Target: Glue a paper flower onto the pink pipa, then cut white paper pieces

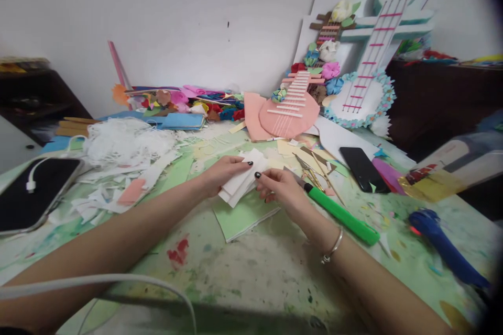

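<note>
Above the middle of the table, my left hand (pixel 228 171) is closed on a small bundle of white paper strips (pixel 242 180), its thumb pressed on top. At the bundle's right edge is my right hand (pixel 281 188), fingers curled and thumb against the forefinger. Whether those fingertips pinch a strip is too small to make out. Under the bundle lies a light green sheet (pixel 239 220). Just beyond my right wrist rests a green utility knife (pixel 341 215), and behind it are gold-handled scissors (pixel 314 175).
A white string heap (pixel 126 141) and a tablet (pixel 37 193) are at left. A pink paper lute (pixel 288 110) and a white one (pixel 365 84) lean at the back. To the right are a black phone (pixel 363 169) and blue glue gun (pixel 446 246). A white cable (pixel 129 277) crosses the front.
</note>
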### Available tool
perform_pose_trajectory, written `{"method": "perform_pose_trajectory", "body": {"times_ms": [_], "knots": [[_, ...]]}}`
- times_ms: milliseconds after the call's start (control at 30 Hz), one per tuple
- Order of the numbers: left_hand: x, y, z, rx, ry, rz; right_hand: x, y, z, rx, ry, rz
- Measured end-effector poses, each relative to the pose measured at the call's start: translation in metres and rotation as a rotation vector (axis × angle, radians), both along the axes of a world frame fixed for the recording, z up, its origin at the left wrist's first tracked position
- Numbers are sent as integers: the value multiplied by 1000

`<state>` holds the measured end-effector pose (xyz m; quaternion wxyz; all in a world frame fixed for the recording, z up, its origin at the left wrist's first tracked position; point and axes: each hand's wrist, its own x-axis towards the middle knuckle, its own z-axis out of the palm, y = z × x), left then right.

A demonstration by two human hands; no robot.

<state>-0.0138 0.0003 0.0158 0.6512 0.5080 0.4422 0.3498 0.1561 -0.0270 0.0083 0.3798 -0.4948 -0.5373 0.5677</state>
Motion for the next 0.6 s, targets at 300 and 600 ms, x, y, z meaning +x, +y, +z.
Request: {"method": "perform_pose_trajectory", "body": {"times_ms": [300, 600], "knots": [[4, 7, 1, -54, 30, 59, 7, 3, -7, -42, 171, -91], [-16, 35, 12, -60, 38, 188, 19, 7, 1, -126, 315, -183]]}}
